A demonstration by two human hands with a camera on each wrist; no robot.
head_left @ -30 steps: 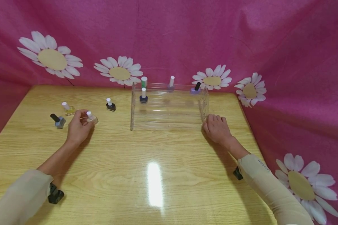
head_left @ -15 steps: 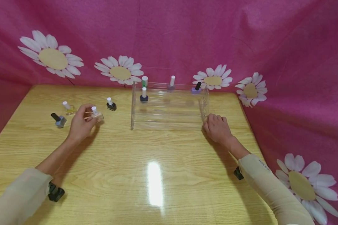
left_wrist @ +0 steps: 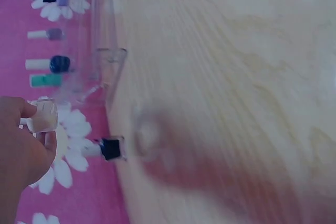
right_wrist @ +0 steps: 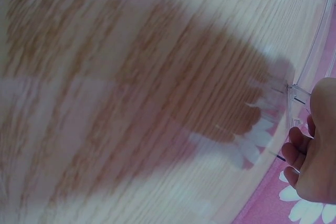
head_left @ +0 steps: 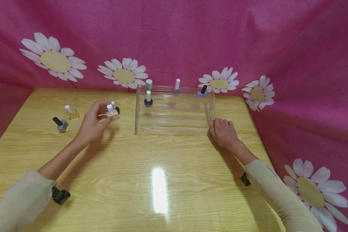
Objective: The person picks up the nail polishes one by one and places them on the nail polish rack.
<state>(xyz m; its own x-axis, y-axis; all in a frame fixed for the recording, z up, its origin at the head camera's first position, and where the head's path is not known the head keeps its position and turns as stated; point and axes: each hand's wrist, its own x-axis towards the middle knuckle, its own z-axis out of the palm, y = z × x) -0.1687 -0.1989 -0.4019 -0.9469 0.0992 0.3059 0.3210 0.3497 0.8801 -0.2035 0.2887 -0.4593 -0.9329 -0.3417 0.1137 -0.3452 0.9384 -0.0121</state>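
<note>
L hand (head_left: 93, 124) pinches 1 pale btl (head_left: 112, 114) nr table's (head_left: 119, 167) rear edge, L of rack (head_left: 137, 109), R hand (head_left: 223, 132) apparently pinching rack's front-R corner; step prob. = carrying, next move calls for clearance past black btl (left_wrist: 111, 149).

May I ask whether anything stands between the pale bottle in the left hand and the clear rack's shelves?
Yes: the dark bottle, partly hidden behind the pale bottle in the head view, may crowd the path, and the left side panel of the clear rack rises between.
</note>
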